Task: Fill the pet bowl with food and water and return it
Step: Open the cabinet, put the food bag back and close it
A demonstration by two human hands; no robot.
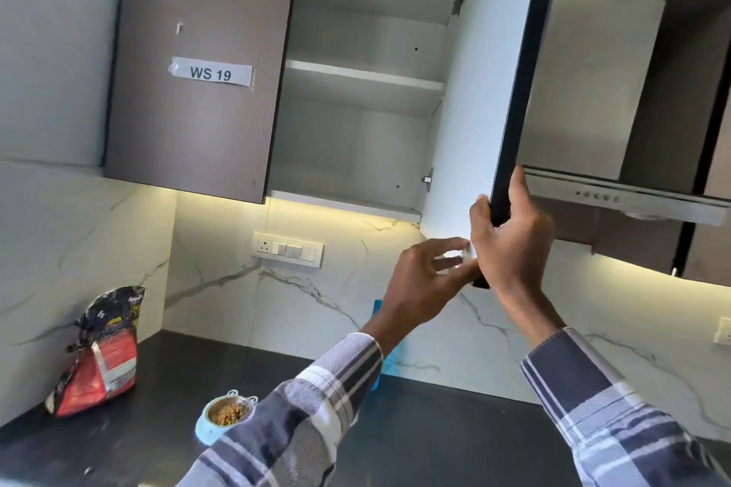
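The pet bowl [205, 428], pale blue with a metal insert holding brown kibble, sits on the dark counter [435, 443], partly hidden by my left sleeve. A red and black pet food bag [99, 356] stands at the left by the wall. Up high, my right hand [514, 245] grips the dark edge of the open cabinet door [474, 91] near its lower corner. My left hand [423, 281] is just left of it under the door's white inner face, fingers curled around something small and shiny; what it is I cannot tell.
The open wall cabinet [356, 83] shows bare white shelves. Its left door carries a "WS 19" label [211, 73]. A range hood [617, 194] hangs to the right. A switch panel [288, 249] is on the marble backsplash, and a blue object [378, 308] leans there behind my left arm.
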